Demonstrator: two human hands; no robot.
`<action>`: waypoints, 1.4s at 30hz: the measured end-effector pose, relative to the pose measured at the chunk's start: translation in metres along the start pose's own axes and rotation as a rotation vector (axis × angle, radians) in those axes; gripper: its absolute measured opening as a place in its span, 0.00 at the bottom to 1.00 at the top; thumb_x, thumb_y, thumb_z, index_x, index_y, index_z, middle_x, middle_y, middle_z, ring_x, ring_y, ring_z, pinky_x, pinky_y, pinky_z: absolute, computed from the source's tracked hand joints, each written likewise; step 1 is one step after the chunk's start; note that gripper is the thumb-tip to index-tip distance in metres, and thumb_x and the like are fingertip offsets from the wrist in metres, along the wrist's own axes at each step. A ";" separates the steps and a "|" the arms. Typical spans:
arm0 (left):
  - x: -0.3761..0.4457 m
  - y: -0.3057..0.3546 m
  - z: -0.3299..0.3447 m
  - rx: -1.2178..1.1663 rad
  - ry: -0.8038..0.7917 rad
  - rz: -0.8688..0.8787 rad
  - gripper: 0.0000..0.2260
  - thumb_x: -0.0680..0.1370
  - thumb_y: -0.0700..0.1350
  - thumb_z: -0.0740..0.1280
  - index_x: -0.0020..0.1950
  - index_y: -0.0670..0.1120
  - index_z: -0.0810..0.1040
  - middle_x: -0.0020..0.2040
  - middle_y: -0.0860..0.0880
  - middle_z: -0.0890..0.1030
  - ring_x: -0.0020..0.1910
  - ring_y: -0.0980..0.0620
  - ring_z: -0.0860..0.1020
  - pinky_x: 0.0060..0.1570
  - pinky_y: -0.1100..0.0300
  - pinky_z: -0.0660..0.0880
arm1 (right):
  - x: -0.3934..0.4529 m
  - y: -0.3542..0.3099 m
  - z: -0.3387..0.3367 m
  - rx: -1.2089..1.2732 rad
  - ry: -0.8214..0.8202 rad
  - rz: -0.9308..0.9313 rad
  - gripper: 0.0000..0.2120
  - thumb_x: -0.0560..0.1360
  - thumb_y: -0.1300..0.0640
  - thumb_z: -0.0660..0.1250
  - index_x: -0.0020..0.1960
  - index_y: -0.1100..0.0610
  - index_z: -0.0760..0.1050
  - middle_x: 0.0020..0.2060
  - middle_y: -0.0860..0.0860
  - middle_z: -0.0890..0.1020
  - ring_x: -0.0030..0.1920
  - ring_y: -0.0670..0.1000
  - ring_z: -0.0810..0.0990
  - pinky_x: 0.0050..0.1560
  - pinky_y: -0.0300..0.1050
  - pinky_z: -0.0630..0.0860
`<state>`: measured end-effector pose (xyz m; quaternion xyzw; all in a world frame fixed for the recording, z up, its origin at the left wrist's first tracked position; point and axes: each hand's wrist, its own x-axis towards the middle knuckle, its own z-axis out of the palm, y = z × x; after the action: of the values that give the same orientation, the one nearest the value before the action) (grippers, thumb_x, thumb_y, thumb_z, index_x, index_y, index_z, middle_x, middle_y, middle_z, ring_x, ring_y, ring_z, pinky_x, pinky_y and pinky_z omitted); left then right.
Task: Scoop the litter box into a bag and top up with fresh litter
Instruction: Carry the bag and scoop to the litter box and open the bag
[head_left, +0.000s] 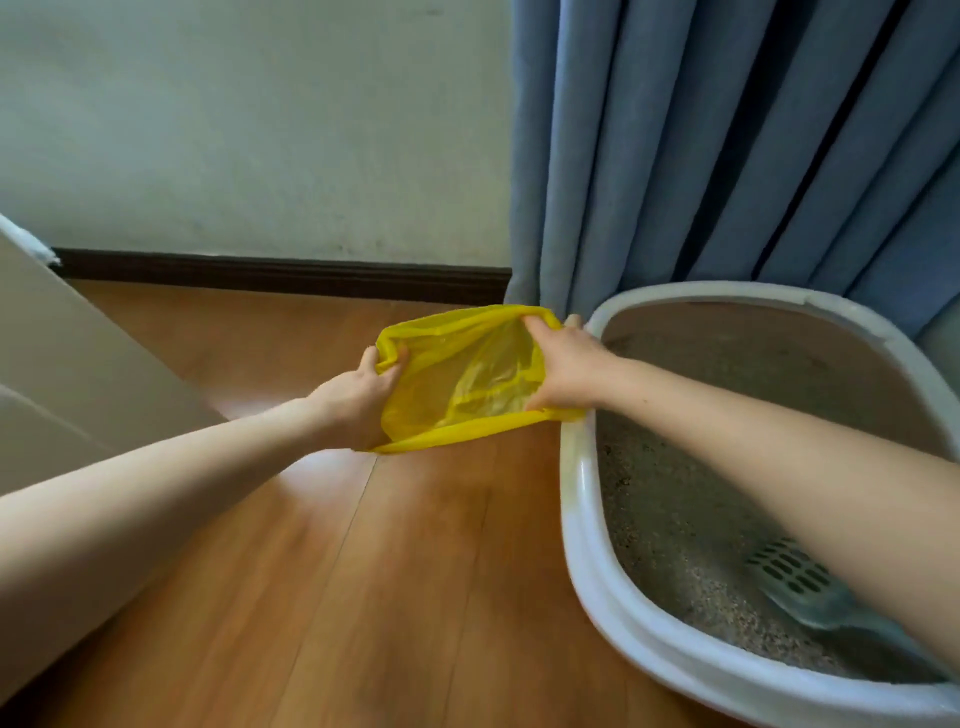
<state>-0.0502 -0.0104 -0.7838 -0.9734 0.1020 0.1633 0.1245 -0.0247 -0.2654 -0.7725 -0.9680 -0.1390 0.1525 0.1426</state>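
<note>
I am gripping the bag rim with my left hand and right hand, stretching its mouth wide beside the litter box for scooping

Home room, wood floor, blue curtain, litter box by wall

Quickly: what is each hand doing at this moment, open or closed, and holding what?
Left hand: closed, gripping the left edge of the yellow bag.
Right hand: closed, gripping the bag's right edge, pulling its mouth open.
</note>
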 end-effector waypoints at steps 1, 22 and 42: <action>-0.003 -0.006 0.010 0.016 -0.042 -0.032 0.46 0.73 0.49 0.70 0.77 0.44 0.38 0.70 0.35 0.55 0.51 0.36 0.78 0.49 0.48 0.77 | 0.005 -0.011 0.010 -0.030 -0.033 -0.011 0.51 0.67 0.47 0.76 0.77 0.51 0.46 0.73 0.66 0.52 0.67 0.66 0.69 0.61 0.54 0.74; 0.005 0.070 0.013 0.079 -0.416 0.467 0.20 0.74 0.50 0.70 0.65 0.51 0.76 0.59 0.48 0.78 0.57 0.46 0.76 0.52 0.56 0.72 | 0.034 -0.017 0.059 -0.650 -0.260 -0.314 0.35 0.73 0.61 0.69 0.74 0.43 0.59 0.72 0.59 0.56 0.69 0.62 0.62 0.57 0.52 0.72; -0.046 0.149 0.064 -0.092 -0.534 0.262 0.36 0.77 0.64 0.54 0.77 0.52 0.39 0.77 0.41 0.42 0.74 0.31 0.46 0.67 0.38 0.60 | 0.027 -0.013 0.093 -0.583 -0.475 -0.155 0.52 0.64 0.42 0.77 0.76 0.39 0.46 0.76 0.55 0.44 0.74 0.68 0.49 0.64 0.75 0.60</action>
<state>-0.1468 -0.1268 -0.8582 -0.8791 0.1829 0.4327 0.0804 -0.0336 -0.2229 -0.8600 -0.8923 -0.2784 0.3154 -0.1637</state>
